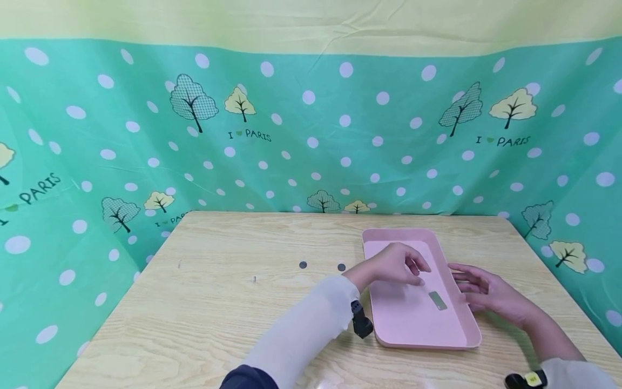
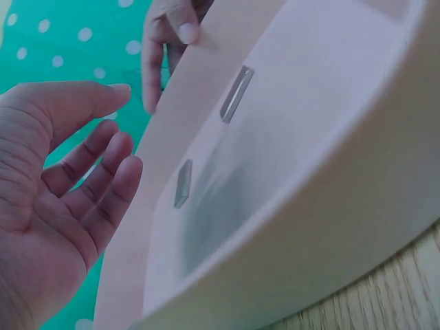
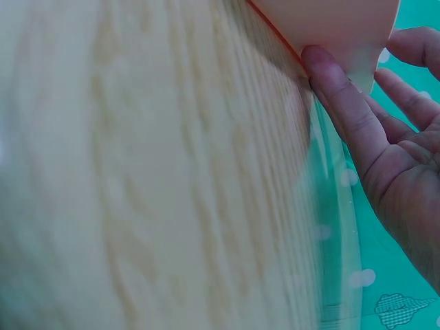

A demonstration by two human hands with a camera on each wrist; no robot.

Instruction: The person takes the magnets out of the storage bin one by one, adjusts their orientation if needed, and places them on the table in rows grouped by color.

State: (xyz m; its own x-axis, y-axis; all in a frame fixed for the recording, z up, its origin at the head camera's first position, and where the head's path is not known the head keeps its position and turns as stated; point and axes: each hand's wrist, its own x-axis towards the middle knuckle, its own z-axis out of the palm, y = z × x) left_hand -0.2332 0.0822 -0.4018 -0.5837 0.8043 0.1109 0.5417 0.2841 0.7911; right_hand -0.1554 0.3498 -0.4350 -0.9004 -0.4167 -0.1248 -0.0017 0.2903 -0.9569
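Note:
My left hand hovers over the pink tray, its fingers loosely bent with nothing between them. A small greyish rectangular piece lies on the tray floor, just in front of that hand. In the left wrist view two such shiny pieces show, one nearer and one farther; the left hand is apart from both. Along the tray's right wall, my right hand rests its fingers on the outside. The right wrist view shows a fingertip against the tray's lower edge.
Two small dark discs lie on the wooden table left of the tray. A tiny thin piece lies farther left. A green dotted curtain hangs behind and beside the table.

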